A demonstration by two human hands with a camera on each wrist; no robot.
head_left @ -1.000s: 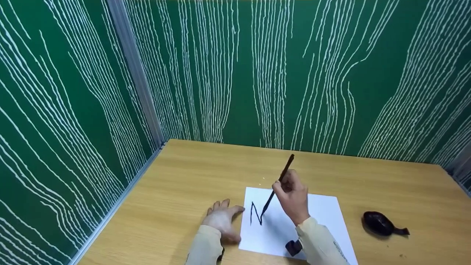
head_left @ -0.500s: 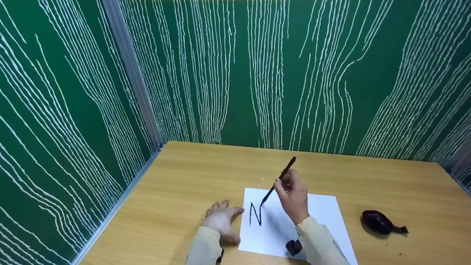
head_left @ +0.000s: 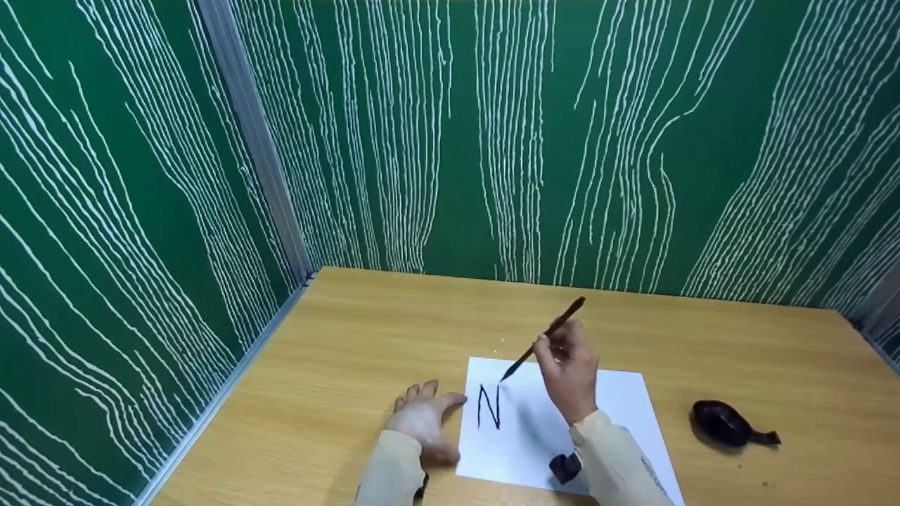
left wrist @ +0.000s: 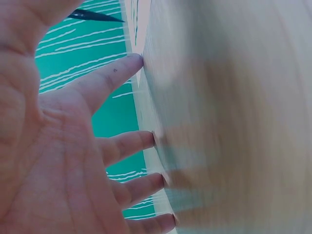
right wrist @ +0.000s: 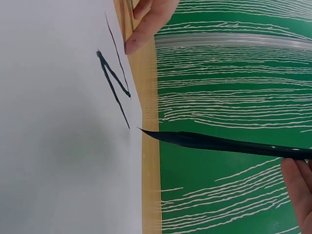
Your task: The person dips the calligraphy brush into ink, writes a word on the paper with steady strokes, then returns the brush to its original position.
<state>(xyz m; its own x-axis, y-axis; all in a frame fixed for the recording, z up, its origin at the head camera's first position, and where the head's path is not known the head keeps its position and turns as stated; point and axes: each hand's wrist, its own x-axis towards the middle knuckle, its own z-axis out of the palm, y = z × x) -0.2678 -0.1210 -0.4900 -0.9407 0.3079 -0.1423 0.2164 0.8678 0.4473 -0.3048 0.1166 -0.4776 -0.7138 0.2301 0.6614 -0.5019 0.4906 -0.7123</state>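
Note:
My right hand pinches a slim dark writing brush between thumb and fingers, its shaft slanting up to the right. The brush's pointed tip is right by the upper end of the last stroke of a black letter N. That letter stands at the left of a white sheet of paper. In the right wrist view, a small gap shows between the brush tip and the stroke's end. My left hand is spread at the sheet's left edge, its fingertips resting on the wood.
A glossy dark oval thing with a narrow tail lies on the wooden table right of the paper. Green walls with wavy white lines stand behind and at the left. A dark small block shows beneath the right wrist.
The brush tip has travelled up from the lower right of the letter, leaving its third stroke. Last, the right hand shifts slightly right and the brush tilts more. The left hand stays put.

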